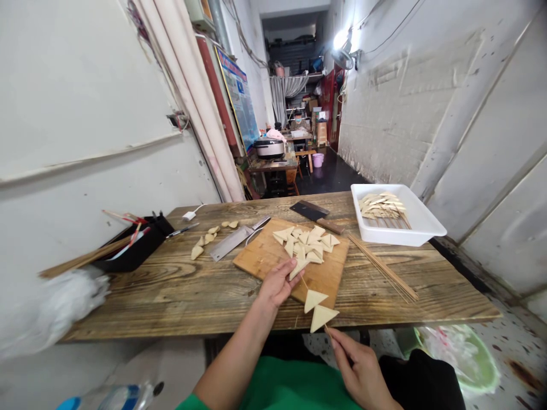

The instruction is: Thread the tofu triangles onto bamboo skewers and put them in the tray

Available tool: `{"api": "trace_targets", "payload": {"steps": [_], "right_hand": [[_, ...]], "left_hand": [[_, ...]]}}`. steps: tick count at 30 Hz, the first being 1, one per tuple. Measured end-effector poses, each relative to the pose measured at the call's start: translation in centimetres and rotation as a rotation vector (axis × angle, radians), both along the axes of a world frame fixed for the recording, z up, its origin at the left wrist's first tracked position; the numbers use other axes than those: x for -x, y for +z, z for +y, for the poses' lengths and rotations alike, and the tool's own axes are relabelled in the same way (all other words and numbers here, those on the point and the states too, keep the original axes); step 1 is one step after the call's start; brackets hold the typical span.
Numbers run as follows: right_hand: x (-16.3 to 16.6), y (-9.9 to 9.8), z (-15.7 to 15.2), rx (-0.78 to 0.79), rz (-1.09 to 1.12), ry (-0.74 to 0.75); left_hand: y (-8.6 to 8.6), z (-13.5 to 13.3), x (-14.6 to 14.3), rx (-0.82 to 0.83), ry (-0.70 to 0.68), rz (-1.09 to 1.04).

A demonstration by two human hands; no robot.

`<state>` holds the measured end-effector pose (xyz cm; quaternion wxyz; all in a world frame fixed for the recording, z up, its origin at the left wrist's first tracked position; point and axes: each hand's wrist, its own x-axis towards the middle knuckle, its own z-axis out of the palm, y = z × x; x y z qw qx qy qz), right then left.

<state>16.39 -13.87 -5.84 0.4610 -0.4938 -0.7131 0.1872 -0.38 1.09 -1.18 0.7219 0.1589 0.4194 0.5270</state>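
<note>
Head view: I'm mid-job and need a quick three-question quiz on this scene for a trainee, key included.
1. True or false: the right hand pinches the skewer below two pale triangles.
2. What does the left hand hold? A: a cleaver. B: a third triangle. C: the white tray.
3. How many cleavers lie by the cutting board?

Key:
1. True.
2. B: a third triangle.
3. Two: one grey-bladed at the board's left, one dark-bladed at its far side.
</note>
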Motion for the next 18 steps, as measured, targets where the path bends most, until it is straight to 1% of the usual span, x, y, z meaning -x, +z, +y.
{"api": "trace_targets", "payload": {"steps": [3, 7, 18], "right_hand": [[-0.02, -0.11, -0.05, 0.014, -0.01, 0.003], [-0.08, 0.1, -0.14, -0.011, -0.012, 0.02], [-0.11, 0.11, -0.16, -0.014, -0.022, 0.017]], "left_hand": [[-0.08, -0.07, 0.06, -0.025, 0.006, 0.032], [-0.17, -0.11, 0.1, -0.057, 0.0, 0.056], [-0.45, 0.09, 0.31, -0.073, -0.014, 0.063]]}}
